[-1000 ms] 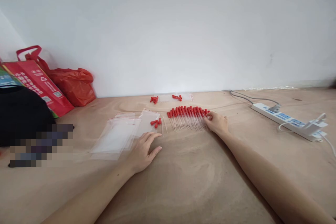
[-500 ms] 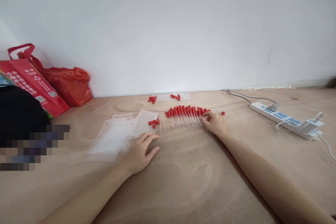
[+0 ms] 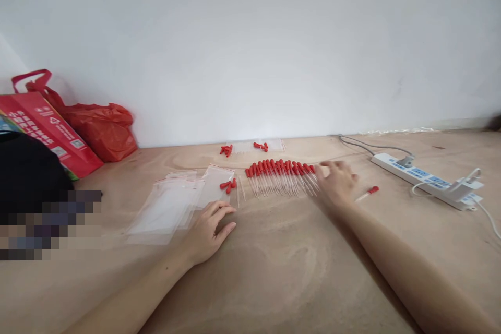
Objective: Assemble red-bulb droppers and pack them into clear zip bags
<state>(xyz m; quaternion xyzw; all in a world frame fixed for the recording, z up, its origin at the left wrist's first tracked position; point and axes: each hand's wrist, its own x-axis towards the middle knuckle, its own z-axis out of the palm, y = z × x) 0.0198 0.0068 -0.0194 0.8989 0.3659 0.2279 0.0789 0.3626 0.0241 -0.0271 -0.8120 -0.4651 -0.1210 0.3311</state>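
Note:
A row of glass droppers (image 3: 279,175) with red rubber bulbs lies side by side on the wooden table (image 3: 274,271). At the right end of this row is my right hand (image 3: 337,180), blurred, fingers bent and apart, with nothing visible in them. A single dropper (image 3: 368,193) lies to the right of that hand, bulb pointing away. My left hand (image 3: 213,232) rests on the table with its fingers spread, holding nothing. Beside it are stacked clear zip bags (image 3: 164,214), a few loose red bulbs (image 3: 228,186) and bare glass tubes (image 3: 240,190).
Near the wall lie more red bulbs (image 3: 226,151) and a clear bag (image 3: 276,144) with tubes. A white power strip (image 3: 426,177) with plugs and cords sits at the right. Red bags (image 3: 104,128) and a black object (image 3: 33,177) stand at the left.
My right hand has moved right, off the row's end, where the droppers now lie fanned out. A dropper shows to its right; earlier only a red bulb showed behind the hand. My left hand stays put.

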